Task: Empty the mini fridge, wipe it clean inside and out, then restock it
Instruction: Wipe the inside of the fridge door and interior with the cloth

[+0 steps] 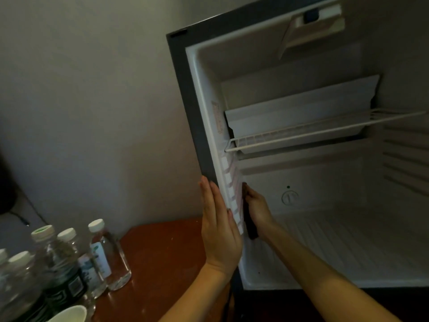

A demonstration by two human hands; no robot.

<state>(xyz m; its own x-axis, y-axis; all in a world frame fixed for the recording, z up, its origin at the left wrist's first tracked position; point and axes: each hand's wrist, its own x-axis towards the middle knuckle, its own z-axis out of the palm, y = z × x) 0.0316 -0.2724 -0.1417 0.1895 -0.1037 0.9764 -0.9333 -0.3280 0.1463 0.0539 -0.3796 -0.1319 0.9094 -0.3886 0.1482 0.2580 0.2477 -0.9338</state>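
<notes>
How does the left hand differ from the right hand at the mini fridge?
The left hand lies flat, fingers straight, on the outer side of the mini fridge; the right hand is inside it, fingers curled. The left hand holds nothing; the right hand grips a dark object. Both are at the same side wall, at similar height.

The place looks like a hotel or guest room rather than a kitchen. A compact mini fridge (185,101) stands open against a plain beige wall (92,89). Just beside it, a reddish-brown wooden tabletop (167,252) holds a cluster of small water bottles (104,252) and a white paper cup (69,312). The light is dim.
</notes>
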